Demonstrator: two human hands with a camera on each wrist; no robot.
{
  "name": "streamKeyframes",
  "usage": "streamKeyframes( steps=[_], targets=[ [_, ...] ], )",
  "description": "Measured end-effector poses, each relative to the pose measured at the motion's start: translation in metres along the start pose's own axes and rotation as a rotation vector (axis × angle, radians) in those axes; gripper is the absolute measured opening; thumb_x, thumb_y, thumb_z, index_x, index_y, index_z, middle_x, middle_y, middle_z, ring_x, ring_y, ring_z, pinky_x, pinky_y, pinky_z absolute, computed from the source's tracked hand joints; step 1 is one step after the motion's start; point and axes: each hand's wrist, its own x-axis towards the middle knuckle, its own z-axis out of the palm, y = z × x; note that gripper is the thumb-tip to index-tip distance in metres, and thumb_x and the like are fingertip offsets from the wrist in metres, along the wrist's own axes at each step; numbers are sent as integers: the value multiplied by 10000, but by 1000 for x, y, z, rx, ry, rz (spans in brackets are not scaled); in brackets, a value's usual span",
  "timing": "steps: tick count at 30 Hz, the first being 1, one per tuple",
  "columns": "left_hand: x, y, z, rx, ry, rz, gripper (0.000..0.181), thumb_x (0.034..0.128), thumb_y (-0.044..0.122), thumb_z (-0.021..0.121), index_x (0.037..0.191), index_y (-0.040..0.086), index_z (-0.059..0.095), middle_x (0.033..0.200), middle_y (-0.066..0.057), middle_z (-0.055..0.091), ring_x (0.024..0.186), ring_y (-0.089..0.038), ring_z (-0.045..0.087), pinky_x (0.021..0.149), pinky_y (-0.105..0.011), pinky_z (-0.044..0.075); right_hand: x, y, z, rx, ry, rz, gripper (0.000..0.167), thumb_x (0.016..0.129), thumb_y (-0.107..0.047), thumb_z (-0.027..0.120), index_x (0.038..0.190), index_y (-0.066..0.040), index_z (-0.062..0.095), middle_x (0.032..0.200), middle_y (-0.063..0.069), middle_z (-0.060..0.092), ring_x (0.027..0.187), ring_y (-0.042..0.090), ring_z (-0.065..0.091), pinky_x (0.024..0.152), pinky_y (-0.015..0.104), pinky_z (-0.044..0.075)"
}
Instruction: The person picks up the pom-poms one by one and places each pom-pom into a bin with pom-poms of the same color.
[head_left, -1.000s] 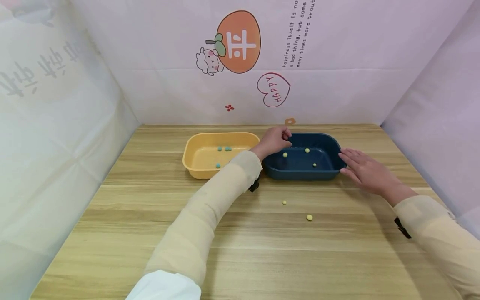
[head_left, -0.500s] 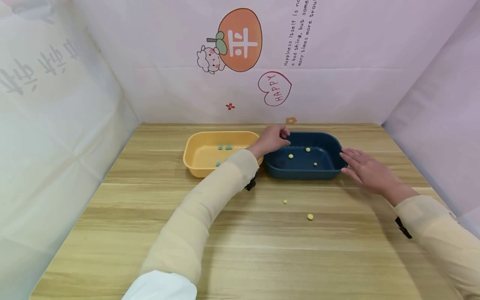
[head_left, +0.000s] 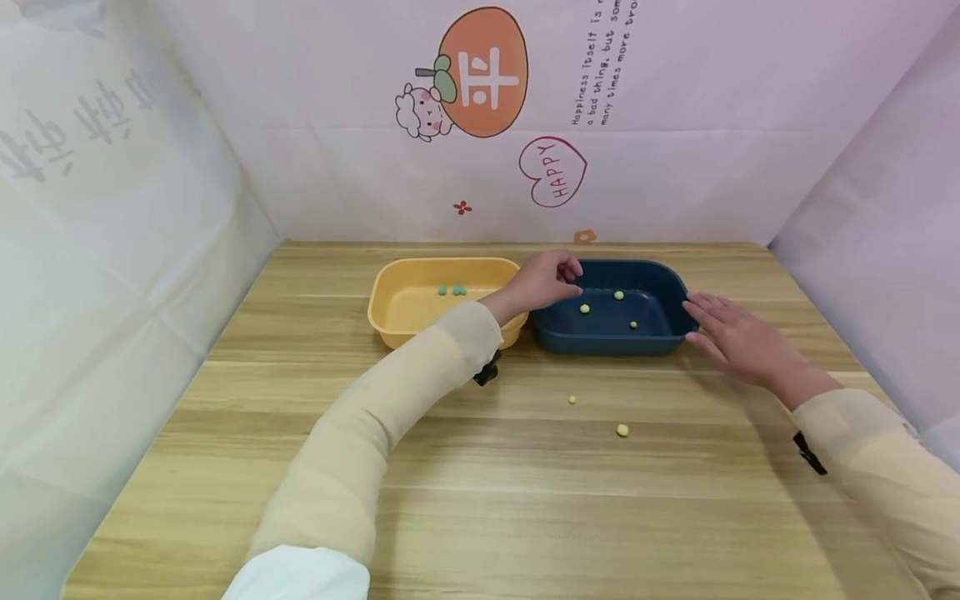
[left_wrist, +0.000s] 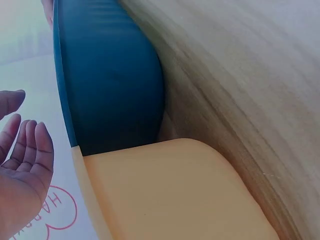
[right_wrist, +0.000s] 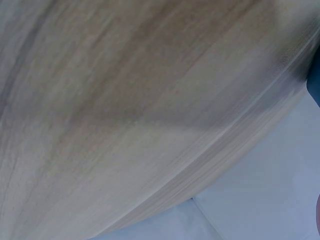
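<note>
My left hand (head_left: 546,277) hovers over the left end of a dark blue tub (head_left: 611,344). In the left wrist view, its thumb and loosely bent fingers stand apart with nothing between them. Inside the blue tub lie three small pale yellow balls, one of them a yellow ball (head_left: 618,295) near the back. My right hand (head_left: 738,337) has its fingers extended against the tub's right end. A yellow-orange tub (head_left: 390,337) stands left of the blue one and holds small teal balls (head_left: 458,290); my left forearm hides part of it.
Two pale yellow pieces lie on the wooden table in front of the blue tub: a smaller ball (head_left: 572,400) and a larger ball (head_left: 622,430). A printed white cloth (head_left: 337,183) rises behind the tubs and along both sides.
One yellow ball in the blue tub has rolled a little to the right and come free of the left hand. The left forearm has shifted left, covering a teal ball. The right hand stays put.
</note>
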Motion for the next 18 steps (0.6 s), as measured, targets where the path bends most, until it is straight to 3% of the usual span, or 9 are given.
streamKeyframes(
  steps=[9,18],
  targets=[
    [-18,6,-2,-57,-21,82,211,890,84,715,1072,29,623,1062,-152,622,875,-174,545,774,-179,473,1,0,0,-8,19,-13,562,1006,-271,537,1411,100,415,1474,293,353,1368,431,312,1175,403,128],
    [-36,14,-4,-78,-58,82,201,882,143,736,1044,97,627,998,-63,617,829,-150,539,740,-185,481,0,1,1,-12,26,-19,561,1003,-267,543,1407,102,421,1471,294,356,1360,439,317,1174,409,133]
  ],
)
